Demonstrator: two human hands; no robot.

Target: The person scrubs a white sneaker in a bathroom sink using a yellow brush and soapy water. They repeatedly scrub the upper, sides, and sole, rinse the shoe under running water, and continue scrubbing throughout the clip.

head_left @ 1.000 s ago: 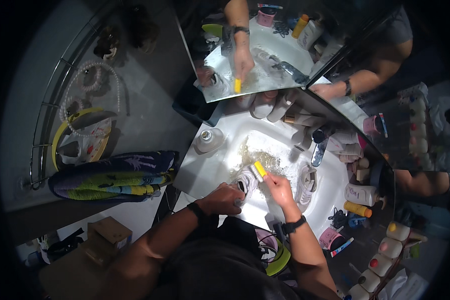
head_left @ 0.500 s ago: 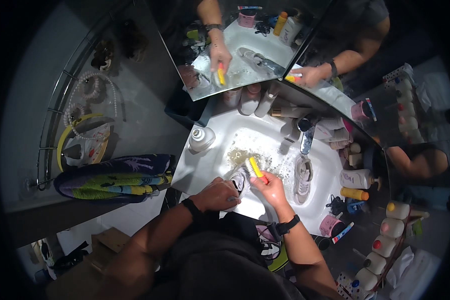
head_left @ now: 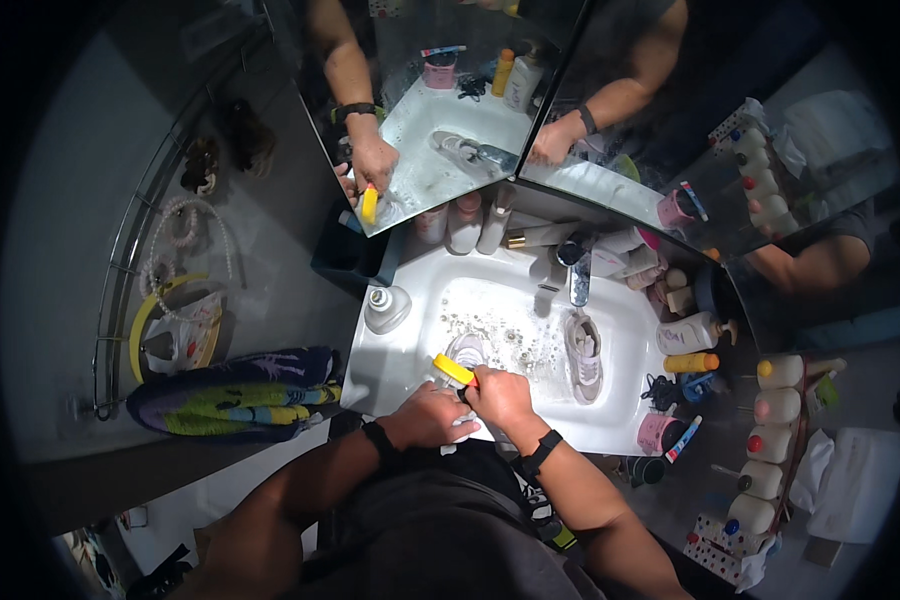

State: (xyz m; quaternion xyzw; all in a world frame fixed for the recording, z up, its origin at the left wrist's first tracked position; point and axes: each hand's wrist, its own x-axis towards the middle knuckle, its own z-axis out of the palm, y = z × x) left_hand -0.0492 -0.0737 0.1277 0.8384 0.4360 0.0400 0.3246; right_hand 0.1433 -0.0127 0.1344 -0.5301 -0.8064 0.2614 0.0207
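Observation:
My left hand is closed on the heel end of a light-coloured sneaker at the near left edge of the white sink. The shoe's toe points away into the basin, and its rear part is mostly hidden under the hand. My right hand grips a yellow-and-red scrub brush, its head over the shoe beside my left fingers; whether the bristles touch it I cannot tell. A second light sneaker lies in the right side of the basin, among foam spots and wet patches.
A white bottle stands on the sink's left ledge. Behind the basin are the faucet and several bottles under the mirror. Along the right edge sit a pump bottle, a yellow tube and a pink jar. A folded towel hangs left.
My right hand has brought the brush left and nearer, from beside the sneaker to over its rear part, turning it. My left hand still holds the shoe. The whole view has shifted.

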